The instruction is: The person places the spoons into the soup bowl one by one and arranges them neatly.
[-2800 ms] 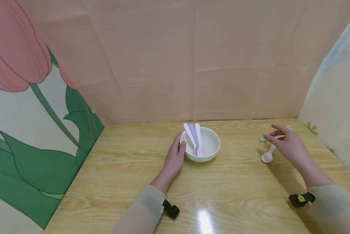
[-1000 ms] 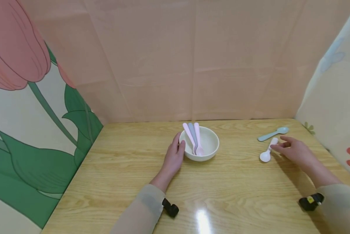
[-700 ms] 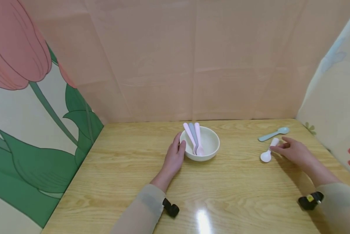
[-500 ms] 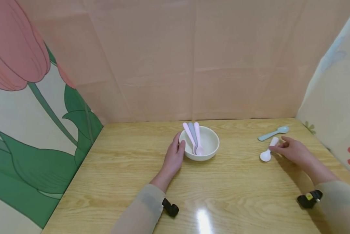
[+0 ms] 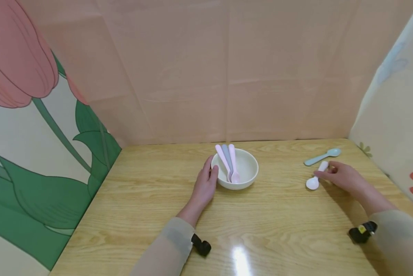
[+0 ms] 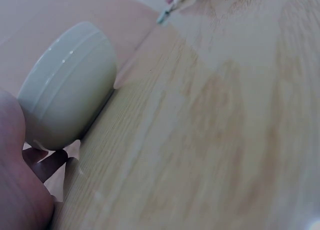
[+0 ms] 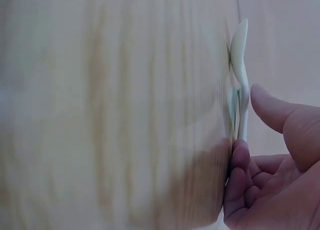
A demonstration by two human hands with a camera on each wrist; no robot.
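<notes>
A white bowl (image 5: pixel 246 168) stands on the wooden table. My left hand (image 5: pixel 204 184) holds its left side, the thumb near the rim and the fingers around the far side; in the left wrist view, fingertips show below the bowl wall (image 6: pixel 75 85). Two pink utensils, one a spoon (image 5: pixel 235 174), and a grey-blue one (image 5: pixel 225 150) lean inside, handles over the back rim. To the right, my right hand (image 5: pixel 344 177) pinches the handle of a white spoon (image 5: pixel 312 183) lying on the table. In the right wrist view the thumb is beside the spoon's neck (image 7: pixel 245 92), fingers curled at the handle.
A light blue spoon (image 5: pixel 322 157) lies just behind the white one. The wooden table (image 5: pixel 261 222) ends at a pink back wall (image 5: pixel 175 96), with a tulip-print panel (image 5: pixel 48 161) at left and a pale panel (image 5: pixel 396 126) at right.
From above the spoons, my right hand has come down to the white spoon, uncovering the light blue one; its thumb has since shifted slightly left across the handle. The left hand and bowl stay put.
</notes>
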